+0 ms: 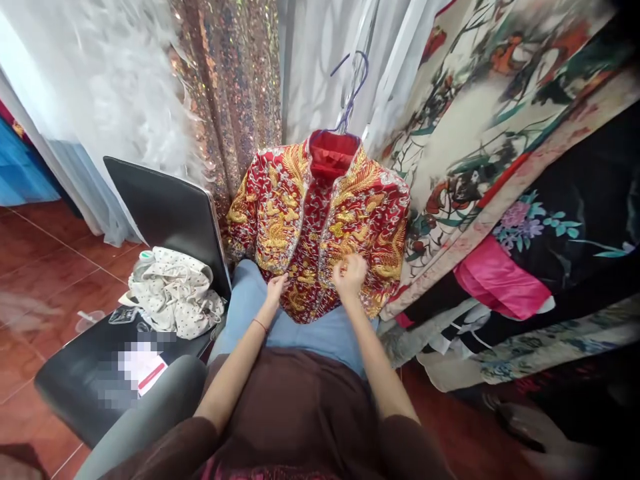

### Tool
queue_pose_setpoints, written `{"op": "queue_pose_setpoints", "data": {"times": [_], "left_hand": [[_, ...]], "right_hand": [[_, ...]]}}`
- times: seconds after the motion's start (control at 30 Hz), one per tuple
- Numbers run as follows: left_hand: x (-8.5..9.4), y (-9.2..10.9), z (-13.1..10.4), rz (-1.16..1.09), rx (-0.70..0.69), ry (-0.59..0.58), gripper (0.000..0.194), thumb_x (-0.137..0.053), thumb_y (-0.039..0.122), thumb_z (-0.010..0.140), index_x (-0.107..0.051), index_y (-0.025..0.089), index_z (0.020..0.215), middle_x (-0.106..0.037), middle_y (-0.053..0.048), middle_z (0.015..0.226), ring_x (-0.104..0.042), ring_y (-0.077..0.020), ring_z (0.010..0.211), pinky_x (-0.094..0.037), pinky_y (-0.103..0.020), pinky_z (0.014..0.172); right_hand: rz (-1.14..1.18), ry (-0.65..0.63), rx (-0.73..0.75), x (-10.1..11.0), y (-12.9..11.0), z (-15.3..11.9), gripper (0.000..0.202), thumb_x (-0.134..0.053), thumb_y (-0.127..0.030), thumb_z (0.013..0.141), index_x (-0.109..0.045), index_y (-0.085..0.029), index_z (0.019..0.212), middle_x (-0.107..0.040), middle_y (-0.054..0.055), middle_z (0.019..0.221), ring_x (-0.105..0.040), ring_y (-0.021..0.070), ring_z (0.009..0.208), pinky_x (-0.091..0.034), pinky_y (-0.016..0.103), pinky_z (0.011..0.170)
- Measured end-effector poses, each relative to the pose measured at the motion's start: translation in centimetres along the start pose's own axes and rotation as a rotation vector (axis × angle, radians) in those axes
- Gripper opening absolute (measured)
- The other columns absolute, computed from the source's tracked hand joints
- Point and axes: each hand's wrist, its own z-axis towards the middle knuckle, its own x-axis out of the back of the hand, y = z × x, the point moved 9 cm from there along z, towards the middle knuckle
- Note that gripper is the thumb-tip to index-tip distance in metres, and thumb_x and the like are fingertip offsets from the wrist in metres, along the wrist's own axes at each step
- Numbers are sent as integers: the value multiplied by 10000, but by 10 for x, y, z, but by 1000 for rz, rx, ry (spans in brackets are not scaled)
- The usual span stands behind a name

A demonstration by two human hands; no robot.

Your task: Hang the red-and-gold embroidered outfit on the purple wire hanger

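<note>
A red jacket (280, 227) with dense gold and silver embroidery hangs upright before me, its front panels parted over a matching red embroidered layer. A purple wire hanger (349, 110) rises from its collar. My left hand (277, 289) is closed in a pinch at the lower front edge of the panel on the left. Over the panel on the right, my right hand (350, 275) has its fingers curled together. Whatever lies between those fingertips is too small to make out. The hem of the jacket rests against my light blue trousers (315, 339).
A black chair (75, 380) at the left holds a crumpled dotted white cloth (175, 290) and a white-and-red card (150, 379). Hanging garments crowd around: sequined fabric (230, 73), white feathers (125, 73), a floral print (460, 133) and pink satin (500, 277). Red tiles (50, 267) cover the floor.
</note>
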Motion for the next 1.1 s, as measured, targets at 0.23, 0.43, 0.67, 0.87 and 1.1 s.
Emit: {"op": "queue_pose_setpoints", "data": {"times": [0.23,0.43,0.67,0.87,1.1], "left_hand": [[20,-32,58,-195,198,101,441,-692,462,856,-619,196,1201,-583,-162,1413,-490,-235,1417,-426,-314,1143],[14,-21,73,-356,102,9,336,-731,288,869,-668,199,1187,-670,-90,1348,-593,-185,1308,-444,-276,1117],[-22,-77,17,-463,78,-101,223,-863,165,717,-695,135,861,-764,-47,865,-709,-130,779,-510,-298,938],[-15,-77,17,-532,118,-99,174,-803,210,795,-694,173,925,-764,-9,878,-691,-100,788,-505,-215,802],[-20,-78,18,-507,240,-207,119,-758,274,839,-700,176,873,-728,-9,793,-625,-78,653,-482,-198,696]], "right_hand": [[610,-322,-901,-134,105,-84,304,-587,-503,863,-545,-206,912,-663,98,846,-699,217,838,-589,345,714],[875,-79,-949,-126,148,-86,189,-603,-414,875,-515,-276,969,-638,-27,843,-646,89,756,-537,169,667],[946,-253,-977,-179,127,-119,251,-806,-225,716,-569,-211,797,-643,-33,632,-559,86,539,-441,169,491],[978,-339,-1013,-172,124,-127,263,-792,-202,736,-531,-197,698,-548,-58,502,-441,52,446,-388,158,465],[1141,-449,-1015,-166,105,-126,201,-755,-221,760,-557,-214,726,-543,-75,538,-449,73,472,-454,217,528]]}}
